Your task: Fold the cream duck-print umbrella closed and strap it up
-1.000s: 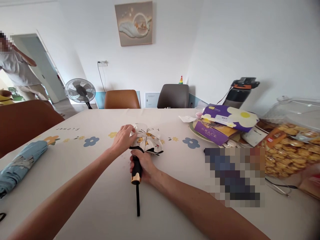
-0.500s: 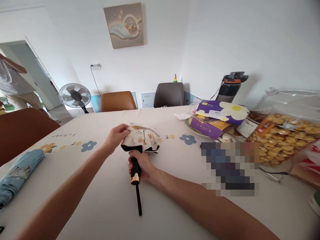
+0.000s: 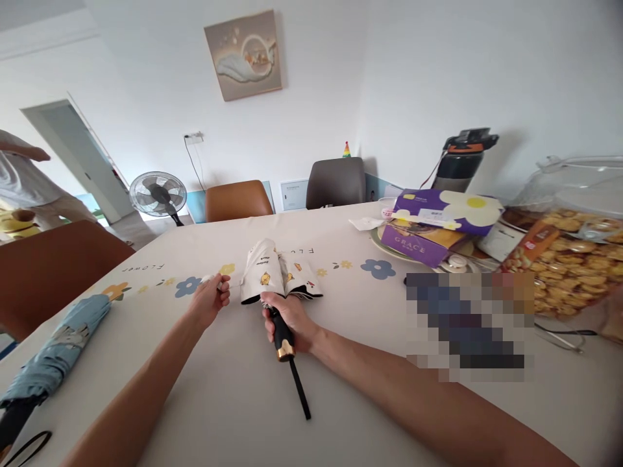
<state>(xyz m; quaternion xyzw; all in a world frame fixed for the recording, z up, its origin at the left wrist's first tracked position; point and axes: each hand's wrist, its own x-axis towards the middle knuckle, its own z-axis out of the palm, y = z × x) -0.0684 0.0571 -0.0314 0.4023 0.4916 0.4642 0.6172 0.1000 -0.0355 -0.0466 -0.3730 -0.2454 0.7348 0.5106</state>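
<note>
A folded white umbrella point(image 3: 265, 266) with small yellow cartoon prints and a black underside lies over the table in front of me. My right hand point(image 3: 294, 321) is wrapped round its black handle point(image 3: 282, 334), which has a gold-coloured end; a black wrist strap point(image 3: 300, 392) hangs from that end toward me. Left of the canopy, my left hand point(image 3: 210, 299) is closed in a pinch on a thin pale strap point(image 3: 234, 283) that runs to the canopy's edge. The canopy's folds are loosely gathered.
On the left lies a closed light-blue umbrella point(image 3: 68, 340). To the right are purple boxes point(image 3: 413, 243) on a plate, a dark bottle point(image 3: 460, 162), a clear tub of snacks point(image 3: 569, 266) and a blurred-out patch. Chairs point(image 3: 238, 201), a fan point(image 3: 158, 194) and a person point(image 3: 29, 181) stand beyond.
My left hand has moved left off the canopy, drawing the strap out sideways. The canopy now lies in a longer fold. My right hand keeps its hold, and the view has shifted slightly.
</note>
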